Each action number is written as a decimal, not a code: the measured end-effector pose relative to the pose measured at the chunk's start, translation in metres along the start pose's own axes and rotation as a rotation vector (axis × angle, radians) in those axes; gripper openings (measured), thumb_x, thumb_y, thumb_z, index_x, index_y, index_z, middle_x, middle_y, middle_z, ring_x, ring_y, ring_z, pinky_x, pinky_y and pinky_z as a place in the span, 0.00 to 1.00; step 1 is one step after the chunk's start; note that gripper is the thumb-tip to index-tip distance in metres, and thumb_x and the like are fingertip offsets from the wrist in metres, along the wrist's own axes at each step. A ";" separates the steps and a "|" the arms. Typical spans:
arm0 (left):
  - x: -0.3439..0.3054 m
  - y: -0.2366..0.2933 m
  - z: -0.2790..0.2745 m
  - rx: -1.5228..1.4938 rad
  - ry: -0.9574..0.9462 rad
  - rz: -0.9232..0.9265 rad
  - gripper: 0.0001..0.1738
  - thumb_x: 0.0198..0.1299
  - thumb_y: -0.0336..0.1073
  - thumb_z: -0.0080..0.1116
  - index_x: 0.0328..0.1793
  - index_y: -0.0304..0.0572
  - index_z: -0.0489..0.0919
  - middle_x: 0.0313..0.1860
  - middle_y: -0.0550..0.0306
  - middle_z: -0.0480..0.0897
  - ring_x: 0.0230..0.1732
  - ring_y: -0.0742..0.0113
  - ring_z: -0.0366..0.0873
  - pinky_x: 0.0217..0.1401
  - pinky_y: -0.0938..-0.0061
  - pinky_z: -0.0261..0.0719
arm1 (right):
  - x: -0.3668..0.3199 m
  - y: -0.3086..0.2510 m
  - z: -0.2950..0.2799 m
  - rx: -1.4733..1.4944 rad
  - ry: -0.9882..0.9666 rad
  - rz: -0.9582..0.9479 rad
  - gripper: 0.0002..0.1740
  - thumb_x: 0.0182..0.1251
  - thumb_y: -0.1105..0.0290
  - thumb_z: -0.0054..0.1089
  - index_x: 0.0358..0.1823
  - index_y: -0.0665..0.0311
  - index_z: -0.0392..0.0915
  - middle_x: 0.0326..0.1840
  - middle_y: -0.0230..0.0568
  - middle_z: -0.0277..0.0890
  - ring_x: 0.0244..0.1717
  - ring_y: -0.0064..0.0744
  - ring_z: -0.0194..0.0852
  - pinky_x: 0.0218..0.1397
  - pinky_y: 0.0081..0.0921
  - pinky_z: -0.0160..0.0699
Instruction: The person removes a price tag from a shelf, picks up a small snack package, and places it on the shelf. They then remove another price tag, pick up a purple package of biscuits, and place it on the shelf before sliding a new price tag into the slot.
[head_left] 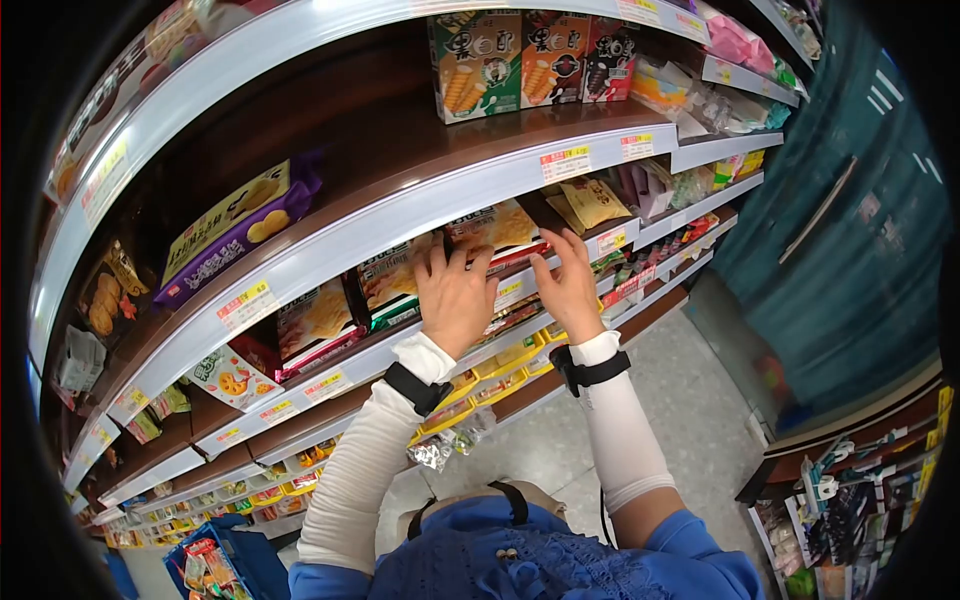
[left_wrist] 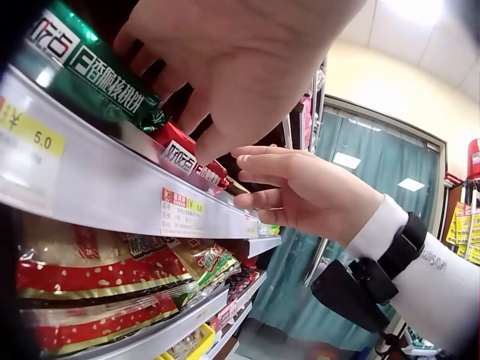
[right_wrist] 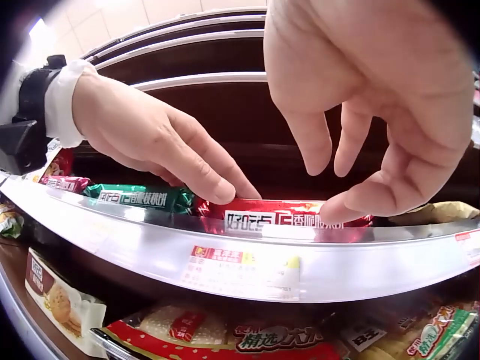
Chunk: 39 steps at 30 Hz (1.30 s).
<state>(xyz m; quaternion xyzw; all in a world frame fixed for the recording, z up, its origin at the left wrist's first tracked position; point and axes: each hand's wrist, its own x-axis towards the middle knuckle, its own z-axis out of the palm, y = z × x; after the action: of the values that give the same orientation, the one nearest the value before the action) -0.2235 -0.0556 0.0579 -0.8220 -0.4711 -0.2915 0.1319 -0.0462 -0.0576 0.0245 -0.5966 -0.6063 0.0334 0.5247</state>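
Left hand: the left hand (right_wrist: 142, 135) reaches over the shelf rail (right_wrist: 112, 225) with its fingers stretched almost straight. Two fingertips press on the left end of the red packet (right_wrist: 277, 219). It grips nothing.
Right hand: the right hand (right_wrist: 375, 82) hangs over the same packet's right end with its fingers loosely bent and spread. The thumb tip touches the packet's front edge, and nothing is pinched or enclosed.
Red packet: it lies flat just behind the rail at the front of the shelf, label outward, between the two hands.
Green packet: the green packet (right_wrist: 139, 199) lies end to end with the red one on its left, below the left hand.
Front edge: the rail stands as a low lip along the shelf front, and the packets show only partly above it. A price tag (right_wrist: 240, 266) sits on it beneath the red packet.
Room above: a dark gap runs up to the upper shelf (head_left: 400, 190), and both hands reach in beneath its white edge.
Room behind: the back of the shelf is in shadow, so its depth cannot be told.
Right side: a pale yellowish wrapper (right_wrist: 435, 214) lies close beside the right thumb.
Below: bagged snacks (right_wrist: 247, 337) fill the next shelf down, with a cracker box (right_wrist: 60, 307) to their left.
Aisle: open floor (head_left: 700, 400) lies to the person's right, bounded by a teal curtain (head_left: 840, 250). A blue basket (head_left: 215, 565) sits low on the left.
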 end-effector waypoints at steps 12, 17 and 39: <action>0.007 0.003 0.016 -0.030 0.004 0.034 0.22 0.56 0.32 0.59 0.60 0.46 0.79 0.60 0.51 0.78 0.65 0.50 0.70 0.69 0.46 0.59 | 0.006 0.018 0.001 0.207 -0.111 0.066 0.20 0.68 0.69 0.60 0.60 0.61 0.76 0.57 0.46 0.74 0.29 0.31 0.83 0.33 0.24 0.80; 0.008 0.010 0.020 -0.061 0.057 0.073 0.23 0.57 0.31 0.58 0.61 0.44 0.78 0.58 0.47 0.78 0.63 0.47 0.71 0.67 0.50 0.65 | 0.009 0.025 -0.005 0.221 -0.111 0.080 0.20 0.68 0.70 0.60 0.60 0.64 0.76 0.57 0.46 0.75 0.29 0.29 0.84 0.32 0.20 0.80; -0.060 -0.051 -0.052 0.065 -0.051 -0.321 0.31 0.55 0.41 0.63 0.67 0.47 0.73 0.65 0.50 0.72 0.67 0.47 0.66 0.71 0.34 0.51 | -0.049 -0.080 0.017 0.360 -0.288 -0.047 0.22 0.65 0.77 0.59 0.61 0.58 0.77 0.67 0.42 0.68 0.45 0.26 0.78 0.38 0.18 0.81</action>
<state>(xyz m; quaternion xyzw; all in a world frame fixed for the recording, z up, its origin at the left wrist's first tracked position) -0.3085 -0.0961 0.0603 -0.7386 -0.6088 -0.2724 0.0982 -0.1257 -0.1076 0.0403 -0.4681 -0.6729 0.2137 0.5314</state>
